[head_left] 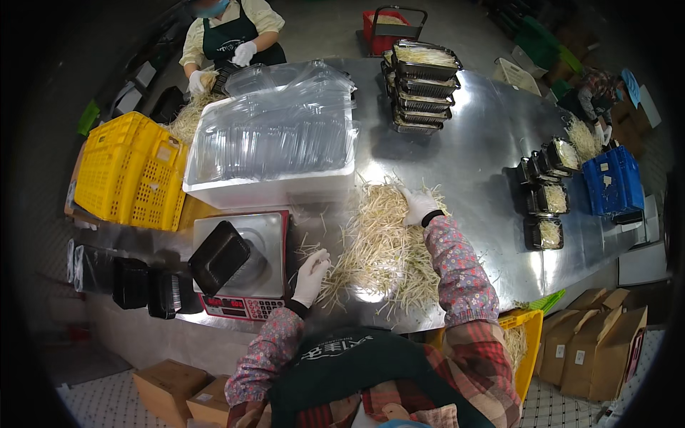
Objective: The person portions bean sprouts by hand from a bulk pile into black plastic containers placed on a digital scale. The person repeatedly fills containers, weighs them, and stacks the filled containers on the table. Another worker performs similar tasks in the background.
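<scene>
A loose heap of bean sprouts (382, 246) lies on the steel table (481, 160) before me. My right hand (418, 206), in a white glove, rests on the heap's far right part, its fingertips partly hidden among the sprouts; whether it grips any I cannot tell. My left hand (311, 275), gloved too, is at the heap's left edge, fingers bent and nothing plainly held. To its left is a digital scale (267, 235) with a black plastic tray (220, 258) lying tilted on it. Beyond the scale a white foam box (267, 192) holds clear plastic lids (273, 139).
Filled trays (425, 85) stand stacked at the far edge, more (551, 200) at the right. Black trays (131, 283) line the left edge. Yellow crates (131, 171) stand left, a blue crate (613, 179) right. Two people work across the table, one (243, 32) handling sprouts and a tray.
</scene>
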`<state>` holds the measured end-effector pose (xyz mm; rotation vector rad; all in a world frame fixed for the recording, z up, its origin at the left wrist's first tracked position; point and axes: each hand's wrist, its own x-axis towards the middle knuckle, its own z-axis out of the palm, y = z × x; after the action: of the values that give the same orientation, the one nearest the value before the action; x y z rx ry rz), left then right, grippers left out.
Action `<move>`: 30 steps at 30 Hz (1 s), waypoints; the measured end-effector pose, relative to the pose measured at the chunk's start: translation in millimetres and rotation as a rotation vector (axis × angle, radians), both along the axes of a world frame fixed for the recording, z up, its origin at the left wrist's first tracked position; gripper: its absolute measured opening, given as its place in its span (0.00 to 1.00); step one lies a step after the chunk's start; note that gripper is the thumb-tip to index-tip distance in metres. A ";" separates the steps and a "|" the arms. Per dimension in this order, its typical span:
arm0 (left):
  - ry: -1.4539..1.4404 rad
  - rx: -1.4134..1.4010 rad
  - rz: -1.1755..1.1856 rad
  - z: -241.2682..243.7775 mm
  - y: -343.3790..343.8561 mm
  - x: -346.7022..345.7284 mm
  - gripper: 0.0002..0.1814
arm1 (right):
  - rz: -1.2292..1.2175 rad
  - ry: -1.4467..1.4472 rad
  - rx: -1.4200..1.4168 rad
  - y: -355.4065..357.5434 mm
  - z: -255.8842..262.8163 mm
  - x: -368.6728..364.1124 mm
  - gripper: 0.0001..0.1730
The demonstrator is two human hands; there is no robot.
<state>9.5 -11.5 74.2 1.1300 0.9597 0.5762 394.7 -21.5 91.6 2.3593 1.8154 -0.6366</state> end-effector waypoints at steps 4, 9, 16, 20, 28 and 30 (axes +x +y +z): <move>0.088 -0.041 -0.044 -0.8 -18.8 -26.3 0.21 | -0.190 0.097 0.152 -27.5 13.5 8.1 0.49; -0.014 -0.204 -0.081 -0.9 -31.2 -37.8 0.24 | -0.410 0.326 0.494 -82.6 55.5 23.8 0.44; -0.207 -0.405 -0.139 -9.6 -49.3 35.1 0.28 | -0.515 0.946 0.519 -107.8 37.1 -78.3 0.66; -0.222 -0.399 -0.138 -41.0 -46.8 63.2 0.28 | -0.607 0.791 0.350 -118.1 -4.2 -127.5 0.58; -0.215 -0.317 -0.017 -13.2 -53.8 83.6 0.23 | -0.828 1.292 0.566 -136.6 -17.3 -155.4 0.40; -0.316 -0.302 0.006 21.1 -62.3 77.9 0.22 | -0.774 1.504 0.776 -151.4 -3.2 -145.1 0.35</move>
<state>87.4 -73.8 95.3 0.7404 0.7458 0.5727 249.5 -172.9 88.3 3.4640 1.2732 -2.8324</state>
